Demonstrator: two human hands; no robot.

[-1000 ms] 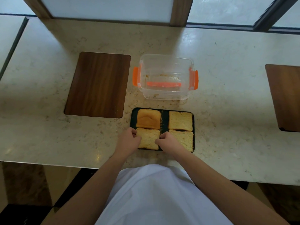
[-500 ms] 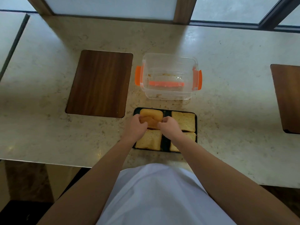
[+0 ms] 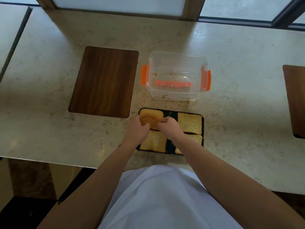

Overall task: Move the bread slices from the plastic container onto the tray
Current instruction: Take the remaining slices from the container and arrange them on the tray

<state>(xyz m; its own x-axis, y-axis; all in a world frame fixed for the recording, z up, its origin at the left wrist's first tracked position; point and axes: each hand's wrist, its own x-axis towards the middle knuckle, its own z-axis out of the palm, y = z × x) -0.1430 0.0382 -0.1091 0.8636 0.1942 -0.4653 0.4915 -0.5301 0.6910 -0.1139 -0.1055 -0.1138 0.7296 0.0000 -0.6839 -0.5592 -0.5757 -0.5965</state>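
Observation:
A black tray (image 3: pixel 171 112) lies near the counter's front edge with several bread slices on it. The far-left slice (image 3: pixel 151 116) is darker and browner. My left hand (image 3: pixel 137 131) grips its left near corner and my right hand (image 3: pixel 170 128) pinches its right near edge. The far-right slice (image 3: pixel 189 123) lies flat and untouched. The near-left slice (image 3: pixel 153 142) shows between my wrists; the near-right slice (image 3: pixel 197 138) is mostly hidden by my right forearm. The clear plastic container (image 3: pixel 177 53) with orange clips stands behind the tray, holding only crumbs.
A dark wooden board (image 3: pixel 104 81) lies to the left of the container. Another wooden board (image 3: pixel 295 100) sits at the right edge of view. The counter's front edge runs close below the tray, and a window frame lines the back.
Both hands moved from the near-left slice up to the far-left brown slice and have taken hold of its near edge.

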